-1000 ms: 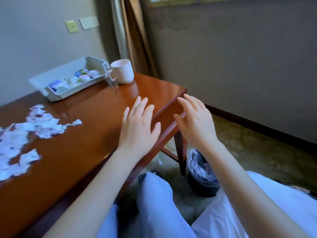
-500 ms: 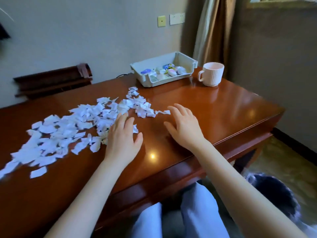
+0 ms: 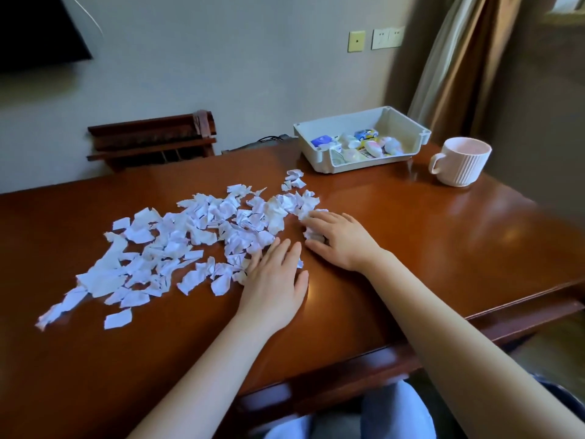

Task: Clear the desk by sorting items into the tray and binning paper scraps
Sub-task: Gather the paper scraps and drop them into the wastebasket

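Tray [image 3: 316,153] behind scraps [image 3: 190,239], left of mug [image 3: 460,166]

tray items [image 3: 364,146]: too small to identify | paper scraps [image 3: 196,236]: partly hidden under right hand [image 3: 343,240]
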{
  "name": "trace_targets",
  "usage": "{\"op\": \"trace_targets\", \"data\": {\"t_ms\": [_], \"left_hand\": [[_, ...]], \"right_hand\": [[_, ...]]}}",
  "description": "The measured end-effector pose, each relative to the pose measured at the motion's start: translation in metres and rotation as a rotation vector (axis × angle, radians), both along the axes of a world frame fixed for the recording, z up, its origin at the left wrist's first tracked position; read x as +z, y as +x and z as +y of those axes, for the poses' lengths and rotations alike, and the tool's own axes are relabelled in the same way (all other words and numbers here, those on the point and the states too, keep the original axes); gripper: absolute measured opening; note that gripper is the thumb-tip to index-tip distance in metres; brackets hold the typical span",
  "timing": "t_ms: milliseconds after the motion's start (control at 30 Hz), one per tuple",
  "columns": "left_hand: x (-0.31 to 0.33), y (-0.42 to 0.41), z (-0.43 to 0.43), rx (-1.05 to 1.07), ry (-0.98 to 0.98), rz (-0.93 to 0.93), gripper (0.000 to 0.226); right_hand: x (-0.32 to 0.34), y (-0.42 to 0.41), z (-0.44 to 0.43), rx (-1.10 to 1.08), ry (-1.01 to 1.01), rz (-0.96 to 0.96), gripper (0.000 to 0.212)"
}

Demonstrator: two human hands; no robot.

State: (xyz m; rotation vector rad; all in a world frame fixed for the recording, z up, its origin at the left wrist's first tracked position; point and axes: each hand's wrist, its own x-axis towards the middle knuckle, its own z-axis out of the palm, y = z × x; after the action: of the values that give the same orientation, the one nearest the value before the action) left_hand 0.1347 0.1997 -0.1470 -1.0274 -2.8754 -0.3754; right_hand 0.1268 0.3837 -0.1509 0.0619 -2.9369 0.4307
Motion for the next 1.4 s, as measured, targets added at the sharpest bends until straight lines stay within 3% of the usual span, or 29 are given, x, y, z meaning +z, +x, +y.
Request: {"op": "trace_targets", "data": {"t_ms": [267, 433, 567, 667, 767, 867, 1067, 1233, 1400], "left_hand": [[-0.003, 0.005, -0.011, -0.077, 0.055, -0.051, 0.047], [-0.002, 0.01, -0.02, 0.013, 0.124, 0.055, 0.054], [0.002, 0.016, -0.017, 0.091, 0.157, 0.059, 0.059], [-0.001, 0.017, -0.008, 0.069, 0.086, -0.001, 0.063], [-0.005, 0.011, 0.002, 0.045, 0.041, -0.022, 0.06], [-0.006, 0.002, 0.01, 0.019, 0.041, 0.01, 0.048], [-0.006, -0.002, 0.016, -0.048, 0.149, 0.086, 0.02], [-0.004, 0.003, 0.014, -0.023, 0.171, 0.148, 0.022], [0.0, 0.004, 0.01, 0.035, 0.3, 0.046, 0.024]], "right_hand": [[-0.009, 0.053, 0.001, 0.017, -0.018, 0.063, 0.042], [-0.007, 0.069, 0.0, -0.07, -0.135, 0.154, 0.069], [-0.002, 0.058, -0.002, -0.122, -0.131, 0.019, 0.078], [-0.004, 0.053, -0.005, -0.089, 0.011, -0.041, 0.058], [-0.004, 0.052, -0.005, -0.097, 0.05, 0.05, 0.031], [-0.005, 0.053, -0.007, -0.133, 0.073, 0.133, 0.019], [-0.003, 0.056, -0.011, -0.248, 0.081, 0.19, 0.025], [-0.003, 0.06, -0.011, -0.299, 0.035, 0.194, 0.034], [0.002, 0.068, -0.007, -0.331, -0.26, 0.348, 0.029]]}}
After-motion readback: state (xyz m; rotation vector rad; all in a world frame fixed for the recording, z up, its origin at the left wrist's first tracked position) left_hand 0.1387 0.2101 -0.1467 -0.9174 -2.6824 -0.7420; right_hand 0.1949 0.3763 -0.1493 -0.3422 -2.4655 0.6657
